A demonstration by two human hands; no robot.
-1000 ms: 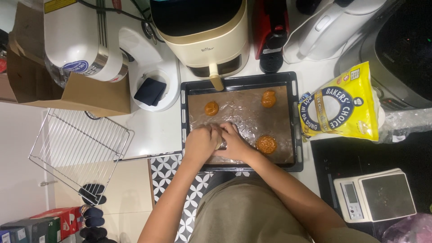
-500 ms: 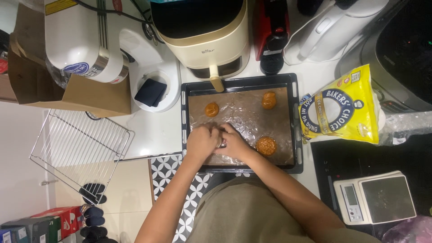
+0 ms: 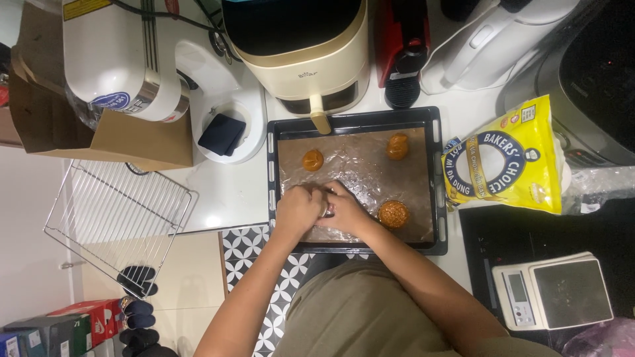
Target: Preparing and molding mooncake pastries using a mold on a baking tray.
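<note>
Spanning the middle of the white table (image 3: 231,192), the dark baking tray (image 3: 354,119) with its shiny lining carries three brown pastries, one (image 3: 393,214) just right of the hands. Both the left hand (image 3: 299,210) and right hand (image 3: 344,211) clench together around a small object (image 3: 327,210) at the tray's near-left, mostly hidden; it looks soft and easily dented, best cupped gently around its sides.

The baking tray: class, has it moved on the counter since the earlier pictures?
No. The baking tray sits in the same spot, its far edge by the cream appliance and its side beside the yellow bag.
</note>
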